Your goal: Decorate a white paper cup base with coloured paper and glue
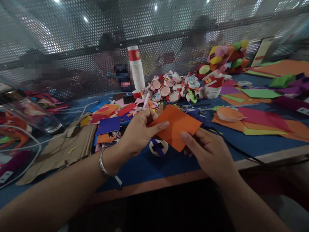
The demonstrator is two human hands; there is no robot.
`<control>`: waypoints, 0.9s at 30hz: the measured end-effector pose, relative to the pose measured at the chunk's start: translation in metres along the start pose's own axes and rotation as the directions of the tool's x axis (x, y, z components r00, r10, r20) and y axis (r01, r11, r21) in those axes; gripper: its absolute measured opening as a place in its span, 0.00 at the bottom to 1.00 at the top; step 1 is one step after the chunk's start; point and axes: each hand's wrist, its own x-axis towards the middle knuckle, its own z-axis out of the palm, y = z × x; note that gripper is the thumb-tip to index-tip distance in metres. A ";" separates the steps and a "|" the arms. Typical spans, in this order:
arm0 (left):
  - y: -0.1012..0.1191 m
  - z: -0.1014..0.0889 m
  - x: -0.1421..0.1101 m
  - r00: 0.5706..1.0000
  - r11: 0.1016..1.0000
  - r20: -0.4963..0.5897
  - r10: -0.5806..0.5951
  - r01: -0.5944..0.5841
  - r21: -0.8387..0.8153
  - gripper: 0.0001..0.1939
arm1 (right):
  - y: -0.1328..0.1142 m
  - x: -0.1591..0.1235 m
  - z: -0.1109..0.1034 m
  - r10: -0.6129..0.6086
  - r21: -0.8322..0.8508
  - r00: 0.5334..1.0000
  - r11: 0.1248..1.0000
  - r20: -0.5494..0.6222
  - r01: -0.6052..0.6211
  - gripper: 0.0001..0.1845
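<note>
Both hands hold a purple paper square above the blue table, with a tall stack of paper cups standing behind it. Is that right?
Not quite: the head view shows the paper square is orange, not purple. The left hand and right hand both hold it above the blue table, with the stack of paper cups behind.

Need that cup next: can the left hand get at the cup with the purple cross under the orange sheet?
Probably yes: the cup sits just below the left hand, nothing between, though that hand and the right hand both grip the orange sheet.

flat orange paper square (pixel 177 127), held aloft
</note>
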 end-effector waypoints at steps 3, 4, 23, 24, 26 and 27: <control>0.004 -0.008 0.001 0.995 0.997 0.098 0.001 0.007 -0.082 0.13 | 0.000 0.000 0.000 0.009 0.015 0.997 1.000 -0.074 -0.008 0.20; 0.007 -0.014 0.002 0.988 0.999 0.155 0.030 -0.023 -0.046 0.16 | 0.000 0.000 -0.001 0.023 0.020 0.994 1.000 -0.104 -0.021 0.21; 0.000 -0.053 0.017 0.809 0.730 0.570 -0.143 -0.303 0.613 0.36 | 0.003 -0.001 -0.005 0.124 0.095 0.982 0.989 -0.141 -0.111 0.18; 0.001 -0.054 0.017 0.813 0.732 0.563 -0.149 -0.292 0.615 0.36 | 0.004 0.000 -0.005 0.126 0.099 0.983 0.989 -0.137 -0.113 0.18; 0.003 -0.055 0.017 0.825 0.758 0.549 -0.135 -0.271 0.593 0.35 | 0.003 0.002 -0.004 0.145 0.134 0.984 0.982 -0.102 -0.131 0.19; 0.003 -0.055 0.017 0.823 0.791 0.557 -0.111 -0.267 0.551 0.32 | 0.003 0.004 -0.003 0.161 0.165 0.984 0.975 -0.075 -0.147 0.18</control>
